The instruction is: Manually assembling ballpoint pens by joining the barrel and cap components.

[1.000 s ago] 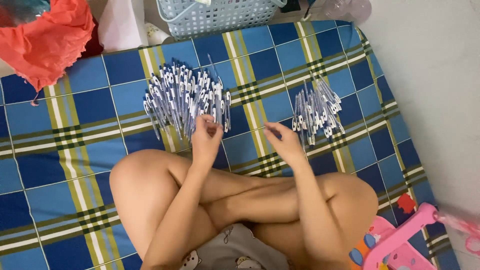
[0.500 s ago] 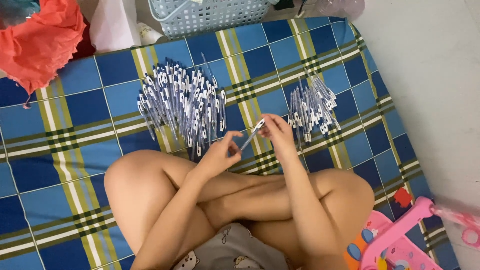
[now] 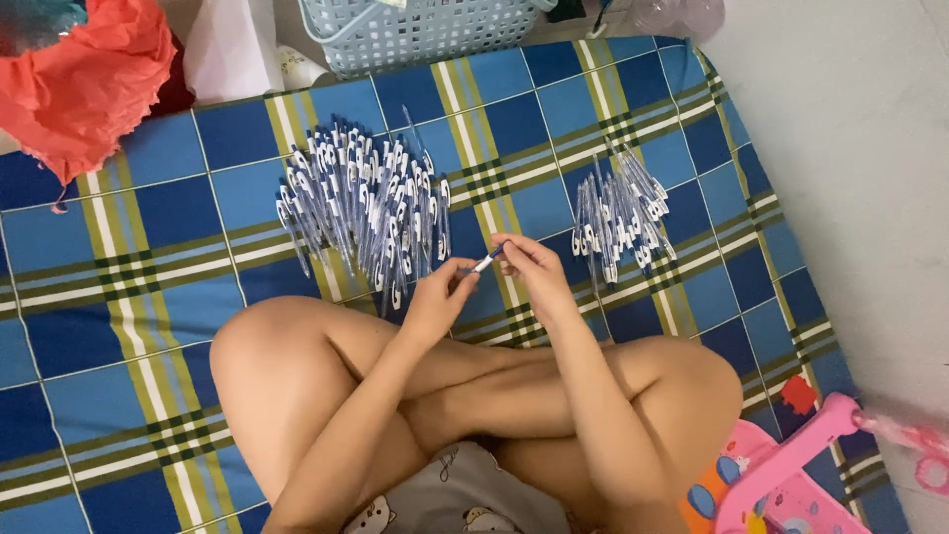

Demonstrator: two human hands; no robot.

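Observation:
I sit cross-legged on a blue, yellow and green checked mat. My left hand and my right hand meet in front of my knees and together hold one white and blue pen by its two ends. A large pile of the same pens lies on the mat just beyond my left hand. A smaller pile of pens lies to the right of my right hand.
A light blue plastic basket stands at the mat's far edge. An orange-red cloth and a white bag lie at the far left. A pink plastic toy sits by my right knee. Pale floor runs along the right.
My left hand has drawn back from the large pile with a pen. Both hands have come together and now hold that pen between them.

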